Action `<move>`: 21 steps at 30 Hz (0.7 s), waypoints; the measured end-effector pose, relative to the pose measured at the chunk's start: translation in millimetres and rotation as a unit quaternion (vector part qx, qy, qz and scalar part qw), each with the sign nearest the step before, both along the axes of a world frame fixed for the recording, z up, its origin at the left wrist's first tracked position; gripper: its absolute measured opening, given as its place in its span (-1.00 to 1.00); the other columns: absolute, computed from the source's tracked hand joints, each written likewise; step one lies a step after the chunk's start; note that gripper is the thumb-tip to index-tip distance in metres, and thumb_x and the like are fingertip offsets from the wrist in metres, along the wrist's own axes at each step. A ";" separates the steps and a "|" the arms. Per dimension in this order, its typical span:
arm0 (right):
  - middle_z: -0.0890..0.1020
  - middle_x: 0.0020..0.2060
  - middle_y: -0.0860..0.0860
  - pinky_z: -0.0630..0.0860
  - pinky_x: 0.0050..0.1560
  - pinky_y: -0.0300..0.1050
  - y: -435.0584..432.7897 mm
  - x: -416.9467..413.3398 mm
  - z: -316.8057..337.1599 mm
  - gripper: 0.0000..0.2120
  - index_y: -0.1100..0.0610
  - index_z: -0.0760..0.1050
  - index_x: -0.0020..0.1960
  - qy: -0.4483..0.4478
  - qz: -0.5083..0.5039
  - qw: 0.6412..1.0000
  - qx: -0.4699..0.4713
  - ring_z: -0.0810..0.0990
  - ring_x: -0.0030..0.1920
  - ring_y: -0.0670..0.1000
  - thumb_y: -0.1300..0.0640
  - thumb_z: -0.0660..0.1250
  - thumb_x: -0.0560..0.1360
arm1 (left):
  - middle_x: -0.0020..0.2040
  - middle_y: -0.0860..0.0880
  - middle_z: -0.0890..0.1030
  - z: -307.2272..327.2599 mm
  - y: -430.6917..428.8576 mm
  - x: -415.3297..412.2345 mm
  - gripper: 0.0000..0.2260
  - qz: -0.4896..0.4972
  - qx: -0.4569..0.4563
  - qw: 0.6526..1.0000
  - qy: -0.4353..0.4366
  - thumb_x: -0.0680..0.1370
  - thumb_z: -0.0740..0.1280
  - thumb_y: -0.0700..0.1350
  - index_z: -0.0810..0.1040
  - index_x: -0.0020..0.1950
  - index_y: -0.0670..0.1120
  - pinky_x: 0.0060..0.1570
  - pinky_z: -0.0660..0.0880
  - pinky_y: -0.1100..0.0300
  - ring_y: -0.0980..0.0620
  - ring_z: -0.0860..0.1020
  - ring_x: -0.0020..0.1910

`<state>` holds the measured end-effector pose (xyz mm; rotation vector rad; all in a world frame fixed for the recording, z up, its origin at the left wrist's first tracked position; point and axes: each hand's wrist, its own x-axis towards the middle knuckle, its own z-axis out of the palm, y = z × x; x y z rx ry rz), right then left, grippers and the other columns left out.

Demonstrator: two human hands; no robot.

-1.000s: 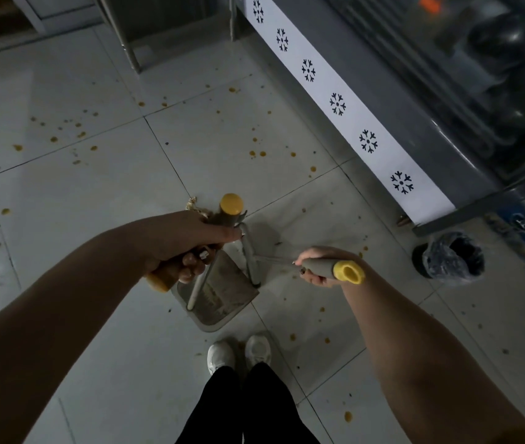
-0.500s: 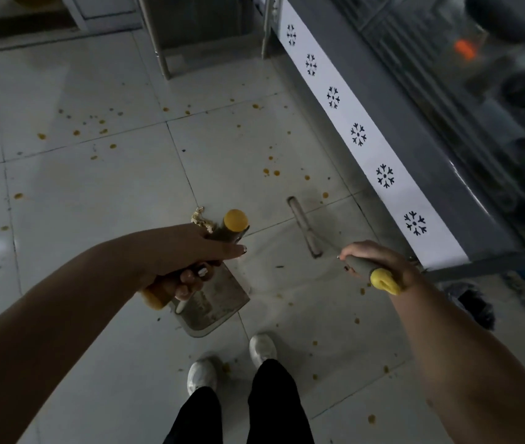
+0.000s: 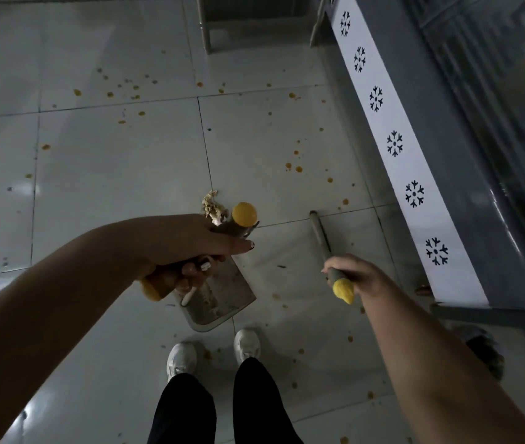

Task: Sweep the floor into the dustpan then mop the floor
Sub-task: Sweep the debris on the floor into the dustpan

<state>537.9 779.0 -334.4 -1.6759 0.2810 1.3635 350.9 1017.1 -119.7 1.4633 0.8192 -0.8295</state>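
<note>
My left hand (image 3: 187, 251) is shut on two yellow-tipped handles at once: the dustpan handle (image 3: 153, 290) and a pole with a round yellow cap (image 3: 245, 214). The grey metal dustpan (image 3: 222, 302) rests on the floor just below that hand, in front of my shoes. A pale shredded clump (image 3: 212, 206) lies beside the capped pole; I cannot tell whether it is a mop head or debris. My right hand (image 3: 357, 277) grips the broom handle (image 3: 342, 290). The narrow broom head (image 3: 318, 232) touches the tiles to the right of the dustpan.
Orange spots (image 3: 293, 168) dot the white tiled floor (image 3: 110, 174). A grey cabinet with a white snowflake strip (image 3: 395, 145) runs along the right. Metal legs (image 3: 203, 27) stand at the top. A dark bin (image 3: 485, 354) sits lower right. My white shoes (image 3: 246, 344) stand below the dustpan.
The broom head has swung from the dustpan's mouth out to the right, and my right hand has moved right with it. My left hand keeps its grip; the view has tilted.
</note>
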 end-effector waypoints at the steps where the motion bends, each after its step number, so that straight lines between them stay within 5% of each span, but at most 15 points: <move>1: 0.44 -0.55 0.09 0.38 -0.59 -0.35 7.2 -4.3 -0.5 -0.68 0.20 0.58 -0.51 0.006 0.009 1.000 0.010 0.44 -0.63 -0.08 0.25 0.35 0.42 | -0.59 0.00 0.31 0.4 -0.9 -0.2 -0.62 0.001 -0.003 1.000 -0.001 0.52 0.30 0.03 0.29 -0.40 -0.11 -0.62 0.28 0.36 0.13 0.25 -0.67; 4: 0.48 -0.62 0.03 0.37 -0.57 -0.39 27.0 -22.1 10.9 -0.79 0.20 0.57 -0.56 0.031 0.032 0.998 0.044 0.46 -0.63 -0.09 0.21 0.38 0.24 | -0.60 0.01 0.31 3.3 -4.6 -1.8 -0.60 0.005 -0.008 1.000 -0.001 0.52 0.29 0.03 0.29 -0.43 -0.10 -0.61 0.27 0.36 0.14 0.25 -0.67; 7: 0.54 -0.52 0.06 0.42 -0.56 -0.36 43.4 -36.1 9.6 -0.66 0.26 0.55 -0.40 0.025 0.058 0.996 0.061 0.51 -0.59 -0.11 0.33 0.22 0.53 | -0.59 0.01 0.31 5.1 -6.2 -4.4 -0.61 0.006 -0.010 1.000 0.007 0.51 0.30 0.04 0.29 -0.42 -0.11 -0.60 0.28 0.36 0.13 0.26 -0.67; 11: 0.54 -0.57 0.03 0.40 -0.59 -0.37 50.8 -34.8 26.6 -0.75 0.23 0.45 -0.23 0.017 0.092 0.994 0.055 0.50 -0.62 -0.12 0.40 0.12 0.56 | -0.55 -0.03 0.31 8.2 -7.4 -12.0 -0.64 0.006 -0.001 1.000 0.007 0.40 0.35 0.09 0.31 -0.35 -0.13 -0.60 0.28 0.34 0.12 0.25 -0.64; 16: 0.42 -0.55 0.03 0.28 -0.69 -0.35 44.8 15.7 42.1 -0.84 0.21 0.37 -0.18 0.086 0.194 0.961 -0.177 0.37 -0.66 -0.11 0.16 0.21 0.54 | -0.52 -0.05 0.32 12.7 -4.9 -22.1 -0.64 0.020 0.010 1.000 0.018 0.33 0.36 0.12 0.36 -0.33 -0.15 -0.61 0.29 0.32 0.11 0.26 -0.64; 21: 0.55 -0.49 0.07 0.40 -0.57 -0.31 26.6 6.2 39.3 -0.85 0.30 0.50 -0.15 -0.055 0.204 0.968 -0.134 0.50 -0.58 -0.07 0.20 0.37 0.39 | -0.55 -0.03 0.32 12.8 0.2 -30.2 -0.64 0.040 0.009 0.999 0.015 0.43 0.35 0.09 0.35 -0.34 -0.14 -0.58 0.31 0.35 0.11 0.28 -0.65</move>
